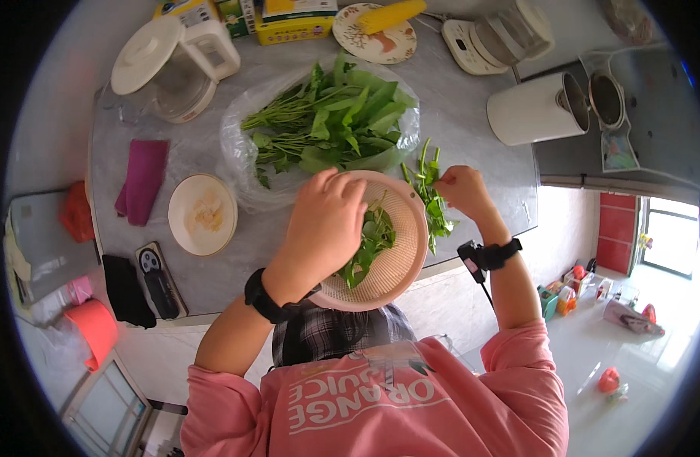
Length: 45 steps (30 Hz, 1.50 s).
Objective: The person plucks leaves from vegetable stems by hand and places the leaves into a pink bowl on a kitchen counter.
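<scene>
A pink plastic colander (pixel 407 240) sits at the counter's front edge with some green leaves (pixel 375 237) inside. Over its left side is my left hand (pixel 330 225), fingers curved; whether it grips anything is hidden. To the right of the colander, my right hand (pixel 461 185) has its fingertips at a small bunch of leafy green stems (pixel 432 200) on the counter. Whether they pinch a stem is not clear. Behind the colander, a large heap of leafy greens (pixel 338 114) lies on a clear plastic bag (pixel 238 137).
A white bowl with pale contents (pixel 230 228), a purple cloth (pixel 143 183) and a phone (pixel 175 297) are at left. A glass kettle (pixel 184 91) stands behind them. Along the back are a plate with corn (pixel 395 48), another glass kettle (pixel 501 43) and a white container (pixel 532 108).
</scene>
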Available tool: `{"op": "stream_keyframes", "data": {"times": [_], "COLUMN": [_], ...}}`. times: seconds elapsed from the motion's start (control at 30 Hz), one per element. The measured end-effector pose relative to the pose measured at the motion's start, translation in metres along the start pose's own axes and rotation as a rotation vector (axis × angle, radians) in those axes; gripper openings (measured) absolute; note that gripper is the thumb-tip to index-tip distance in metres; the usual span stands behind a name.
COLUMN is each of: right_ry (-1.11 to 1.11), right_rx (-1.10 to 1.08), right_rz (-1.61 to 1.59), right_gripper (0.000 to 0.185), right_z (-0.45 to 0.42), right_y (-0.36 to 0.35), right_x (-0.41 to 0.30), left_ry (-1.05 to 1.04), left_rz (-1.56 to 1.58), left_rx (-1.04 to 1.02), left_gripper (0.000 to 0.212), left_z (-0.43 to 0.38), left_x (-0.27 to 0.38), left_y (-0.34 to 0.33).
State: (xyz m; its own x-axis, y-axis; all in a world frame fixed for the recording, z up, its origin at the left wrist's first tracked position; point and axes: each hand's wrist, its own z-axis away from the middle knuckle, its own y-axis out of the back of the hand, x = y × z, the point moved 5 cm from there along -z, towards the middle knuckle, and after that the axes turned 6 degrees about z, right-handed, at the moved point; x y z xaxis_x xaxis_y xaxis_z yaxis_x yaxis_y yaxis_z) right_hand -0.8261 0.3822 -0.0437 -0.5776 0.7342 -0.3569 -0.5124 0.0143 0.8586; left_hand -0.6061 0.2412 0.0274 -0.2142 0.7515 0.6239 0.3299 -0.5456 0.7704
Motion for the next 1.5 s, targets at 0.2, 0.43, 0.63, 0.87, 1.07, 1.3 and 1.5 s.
{"op": "stream_keyframes", "data": {"times": [0.2,0.43,0.63,0.87,1.07,1.3,1.5], "right_ry": [0.108,0.897,0.904,0.71,0.588,0.664,0.839], "right_rx": [0.298,0.011,-0.138,-0.054,-0.242,-0.216,-0.07], "right_rz": [-0.184,-0.259,0.397,0.614,0.473,0.497,0.193], "right_gripper": [0.016,0.012,0.019,0.021,0.027,0.032,0.029], "right_z": [0.009,-0.01,-0.067,-0.066,-0.077,-0.063,-0.054], "right_y": [0.044,0.016,-0.091,-0.097,-0.042,-0.033,-0.018], "right_x": [-0.052,-0.227,-0.265,-0.271,-0.26,-0.255,-0.254], "left_ry": [-0.015,0.373,0.299,0.366,0.299,0.262,0.227], "left_rz": [0.046,0.076,-0.201,-0.114,-0.03,-0.082,-0.28], "left_rx": [0.015,0.295,0.075,0.083,0.114,0.086,-0.081], "left_gripper": [0.026,0.015,0.027,0.025,0.02,0.016,0.023], "left_z": [-0.005,0.03,0.053,0.06,0.058,0.046,0.038], "left_x": [0.011,-0.075,-0.104,-0.11,-0.111,-0.105,-0.113], "left_y": [-0.011,0.016,-0.001,-0.001,0.006,0.031,0.041]}}
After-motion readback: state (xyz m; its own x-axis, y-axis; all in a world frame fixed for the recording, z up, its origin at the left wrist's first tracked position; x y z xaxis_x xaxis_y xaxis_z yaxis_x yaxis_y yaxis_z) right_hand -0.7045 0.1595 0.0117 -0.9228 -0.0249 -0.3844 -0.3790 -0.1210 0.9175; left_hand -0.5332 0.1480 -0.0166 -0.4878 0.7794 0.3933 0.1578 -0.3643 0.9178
